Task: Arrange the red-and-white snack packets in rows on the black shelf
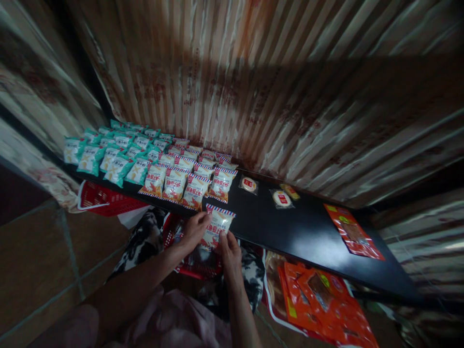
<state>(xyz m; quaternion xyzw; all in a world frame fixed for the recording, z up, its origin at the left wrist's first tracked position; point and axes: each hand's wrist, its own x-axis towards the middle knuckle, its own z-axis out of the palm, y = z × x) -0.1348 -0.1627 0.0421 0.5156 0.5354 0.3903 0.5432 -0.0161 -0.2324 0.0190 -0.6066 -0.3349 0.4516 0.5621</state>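
Teal packets (110,157) in rows on black shelf (300,232), red basket (99,199) below, orange packets (326,304) lower right, corrugated wall (290,96)

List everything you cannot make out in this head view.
All in the head view:
- Print on the red-and-white snack packet, held by the left hand and right hand: too small, blurred.
- Contents of the red plastic basket below: hidden by both hands and shadow.
- Stack of orange foil packets: cut off by the bottom edge.
- Back rows of teal snack packets: too small to count.
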